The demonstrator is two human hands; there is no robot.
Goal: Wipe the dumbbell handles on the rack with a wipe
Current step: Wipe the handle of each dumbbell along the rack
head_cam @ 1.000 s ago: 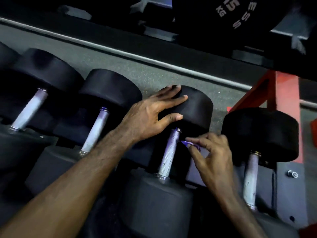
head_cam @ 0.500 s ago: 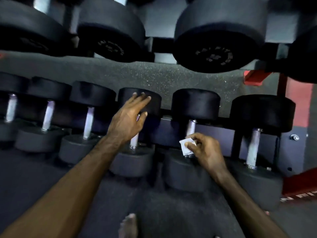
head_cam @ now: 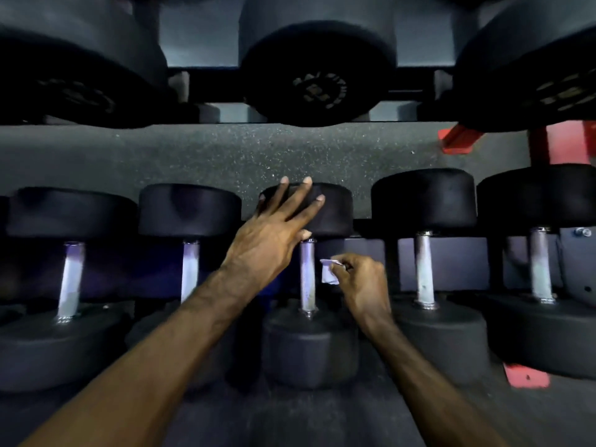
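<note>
Several black dumbbells lie in the lower rack row with their metal handles pointing toward me. My left hand rests with spread fingers on the far head of the middle dumbbell. That dumbbell's handle runs down just below my left thumb. My right hand pinches a small white wipe between thumb and fingertips. The wipe hangs just right of the middle handle, with a narrow gap between them.
Other handles stand to the left and to the right. Large black dumbbells fill the upper shelf overhead. Red rack frame parts show at the right, above speckled rubber flooring.
The view has come closer to the rack. My right hand has carried the wipe left, from the neighbouring dumbbell's handle to beside the handle under my left hand. The left hand stays on the same head.
</note>
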